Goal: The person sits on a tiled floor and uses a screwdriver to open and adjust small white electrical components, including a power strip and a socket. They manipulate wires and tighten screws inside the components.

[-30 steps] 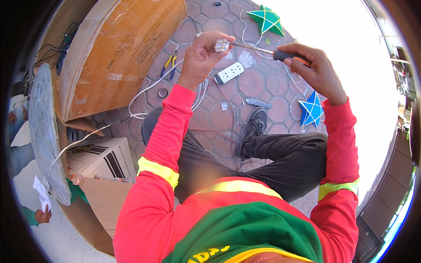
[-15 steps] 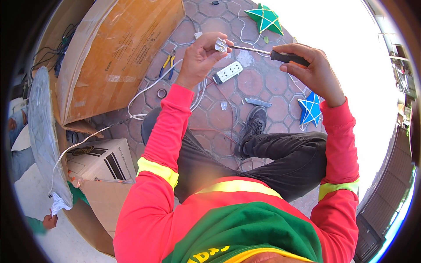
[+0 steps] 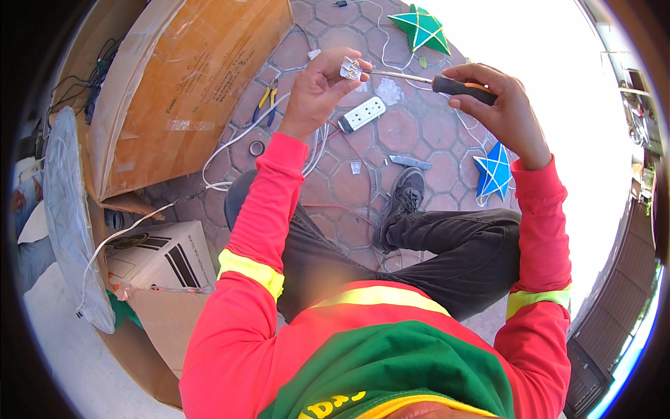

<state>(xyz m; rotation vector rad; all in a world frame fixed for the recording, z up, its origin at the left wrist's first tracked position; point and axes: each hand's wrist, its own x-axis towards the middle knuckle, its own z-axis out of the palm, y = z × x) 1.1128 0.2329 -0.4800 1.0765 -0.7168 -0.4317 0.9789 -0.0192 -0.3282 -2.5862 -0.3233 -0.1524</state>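
Pinched in the fingers of my left hand [image 3: 317,91] is a small white electrical fitting [image 3: 351,68] with metal parts showing in its face; its exact kind is too small to tell. My right hand [image 3: 499,105] grips a screwdriver [image 3: 460,89] by its black and orange handle. The metal shaft lies nearly level and points left, its tip at the fitting. Below the hands, on the paving, lies a white power strip [image 3: 363,114] with a row of sockets. Yellow and blue pliers [image 3: 266,103] rest left of it, near a loose white cable [image 3: 227,145].
A large cardboard box [image 3: 202,91] stands at the left, with a smaller white box [image 3: 164,255] nearer me. A green star lantern [image 3: 421,30] lies at the far side, a blue star lantern [image 3: 493,172] at the right. A tape roll [image 3: 257,148] and a flat grey blade-like piece [image 3: 410,161] lie on the paving.
The fitting has turned slightly in my left fingers, and my right hand has shifted its hold a little on the screwdriver handle. Another person's hand at the lower left has gone from view.
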